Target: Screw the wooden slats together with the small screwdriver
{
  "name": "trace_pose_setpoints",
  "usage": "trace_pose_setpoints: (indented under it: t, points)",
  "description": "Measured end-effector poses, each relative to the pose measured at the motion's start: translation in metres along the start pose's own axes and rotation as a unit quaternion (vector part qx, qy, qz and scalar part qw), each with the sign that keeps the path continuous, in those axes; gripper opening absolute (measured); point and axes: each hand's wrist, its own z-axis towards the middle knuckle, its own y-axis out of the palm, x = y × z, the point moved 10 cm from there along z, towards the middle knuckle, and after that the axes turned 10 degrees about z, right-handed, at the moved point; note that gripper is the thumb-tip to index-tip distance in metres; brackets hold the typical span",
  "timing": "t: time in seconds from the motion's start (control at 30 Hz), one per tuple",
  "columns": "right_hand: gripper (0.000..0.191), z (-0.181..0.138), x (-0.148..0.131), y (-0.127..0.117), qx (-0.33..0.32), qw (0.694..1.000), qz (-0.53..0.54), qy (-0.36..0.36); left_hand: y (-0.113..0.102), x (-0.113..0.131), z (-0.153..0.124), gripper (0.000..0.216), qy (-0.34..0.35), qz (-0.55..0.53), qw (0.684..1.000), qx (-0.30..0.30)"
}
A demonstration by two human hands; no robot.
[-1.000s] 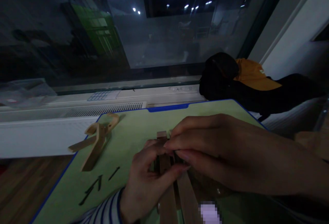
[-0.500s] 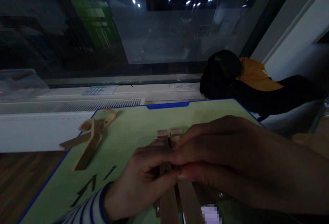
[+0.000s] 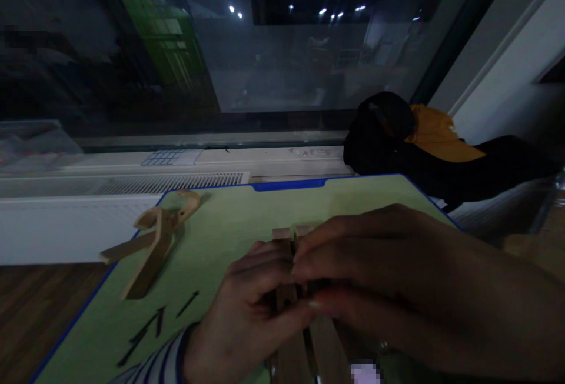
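Two flat wooden bars [image 3: 289, 237] lie side by side on a green mat [image 3: 229, 225] with a blue edge. My left hand [image 3: 247, 319] is curled round them from the left, thumb and fingers pinching the left bar. My right hand [image 3: 397, 284] comes in from the right, fingers and thumb closed together over the same spot on the bars. Only the bars' far ends and near lengths [image 3: 324, 349] show past the fingers. What the fingertips press between the bars is hidden.
More curved wooden pieces [image 3: 152, 243] lie crossed at the mat's far left corner. Several thin dark pins [image 3: 152, 322] rest on the mat nearer me. A black bag with an orange cap [image 3: 435, 137] sits on the sill to the right. A white radiator grille [image 3: 132, 187] runs behind.
Both hands stay closed on the bars. The fingers have shifted slightly and the view has dropped a little; the other pieces have not moved.
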Motion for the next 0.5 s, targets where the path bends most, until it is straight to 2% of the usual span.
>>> trace_pose_setpoints:
  t: [0.17, 0.33, 0.5]
  points:
    - [0.025, -0.008, -0.006, -0.007, 0.026, 0.999, -0.034, -0.031, 0.002, -0.001, 0.001, 0.005, -0.004, -0.010, 1.000, -0.016]
    - [0.024, -0.010, -0.012, -0.004, 0.014, 0.996, -0.064, -0.056, 0.005, 0.002, 0.002, 0.023, 0.014, -0.076, 0.996, -0.044]
    - [0.024, -0.008, -0.021, -0.004, 0.023, 0.996, -0.041, -0.076, 0.014, 0.003, 0.001, 0.028, 0.025, -0.118, 0.988, -0.100]
